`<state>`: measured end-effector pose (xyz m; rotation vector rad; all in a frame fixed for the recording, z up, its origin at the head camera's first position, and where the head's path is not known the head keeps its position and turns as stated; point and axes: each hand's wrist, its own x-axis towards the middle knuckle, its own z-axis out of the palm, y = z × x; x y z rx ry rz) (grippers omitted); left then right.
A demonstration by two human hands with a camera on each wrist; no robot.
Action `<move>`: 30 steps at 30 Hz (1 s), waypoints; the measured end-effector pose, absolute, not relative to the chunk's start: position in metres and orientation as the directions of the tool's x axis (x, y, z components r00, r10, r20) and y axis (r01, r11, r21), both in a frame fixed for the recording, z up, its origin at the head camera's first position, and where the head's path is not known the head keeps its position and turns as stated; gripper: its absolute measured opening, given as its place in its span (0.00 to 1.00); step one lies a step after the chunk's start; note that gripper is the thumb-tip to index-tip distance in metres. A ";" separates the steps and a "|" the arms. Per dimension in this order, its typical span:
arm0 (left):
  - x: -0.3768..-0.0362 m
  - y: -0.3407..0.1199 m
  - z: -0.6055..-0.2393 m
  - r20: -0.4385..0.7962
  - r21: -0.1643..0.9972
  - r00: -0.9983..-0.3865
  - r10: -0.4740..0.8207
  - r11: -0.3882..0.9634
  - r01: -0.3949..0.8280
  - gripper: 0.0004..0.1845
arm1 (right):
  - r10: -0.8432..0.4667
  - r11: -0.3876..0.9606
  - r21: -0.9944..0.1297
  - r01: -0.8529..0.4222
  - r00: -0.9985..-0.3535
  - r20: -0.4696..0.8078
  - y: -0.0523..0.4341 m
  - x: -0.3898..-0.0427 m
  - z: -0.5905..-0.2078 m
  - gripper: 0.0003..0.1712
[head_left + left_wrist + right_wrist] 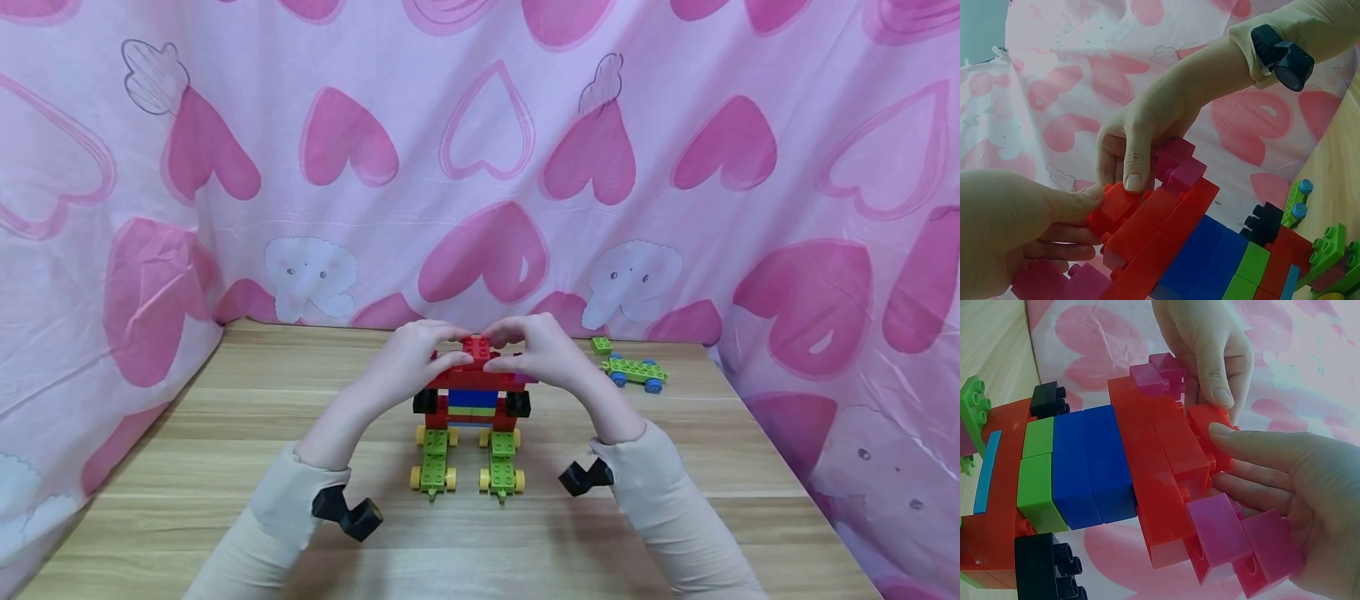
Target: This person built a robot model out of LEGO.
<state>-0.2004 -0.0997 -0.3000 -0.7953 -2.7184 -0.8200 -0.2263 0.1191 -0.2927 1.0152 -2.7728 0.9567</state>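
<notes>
A toy-brick figure stands upright on the table, with a small red brick (476, 348) at its top. My left hand (411, 360) and my right hand (546, 357) pinch that red brick from opposite sides between thumb and fingers. In the right wrist view the brick (1205, 422) sits on a stepped row of red bricks (1160, 456). Blue bricks (1091, 465) and lime green bricks (1038, 494) form the body below. Magenta bricks (1219, 528) jut out at each shoulder, and black bricks (518, 404) stick out lower down. Green wheeled bases (433, 467) carry the figure.
Behind the figure to the right, a green toy car base (636, 371) with blue wheels rests on the wooden table (300, 367). A loose green brick (601, 344) lies near the back edge. A pink heart-print curtain (480, 250) hangs close behind and along the sides.
</notes>
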 end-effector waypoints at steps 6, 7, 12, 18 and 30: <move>-0.201 -0.100 -0.300 0.314 0.458 -0.839 0.444 0.704 0.544 0.20 | -0.566 0.616 -0.530 -0.583 -0.795 0.217 0.119 -0.225 -0.292 0.24; -0.201 -0.100 -0.300 0.310 0.461 -0.840 0.445 0.703 0.542 0.20 | -0.565 0.619 -0.527 -0.582 -0.796 0.216 0.119 -0.225 -0.292 0.24; -0.201 -0.099 -0.299 0.285 0.472 -0.849 0.444 0.706 0.528 0.20 | -0.561 0.625 -0.523 -0.579 -0.799 0.214 0.117 -0.223 -0.290 0.23; -0.201 -0.098 -0.298 0.273 0.464 -0.854 0.443 0.717 0.520 0.20 | -0.566 0.623 -0.523 -0.581 -0.797 0.211 0.116 -0.222 -0.289 0.22; -0.199 -0.103 -0.295 0.280 0.439 -0.831 0.481 0.706 0.556 0.23 | -0.573 0.633 -0.514 -0.578 -0.797 0.190 0.117 -0.220 -0.286 0.23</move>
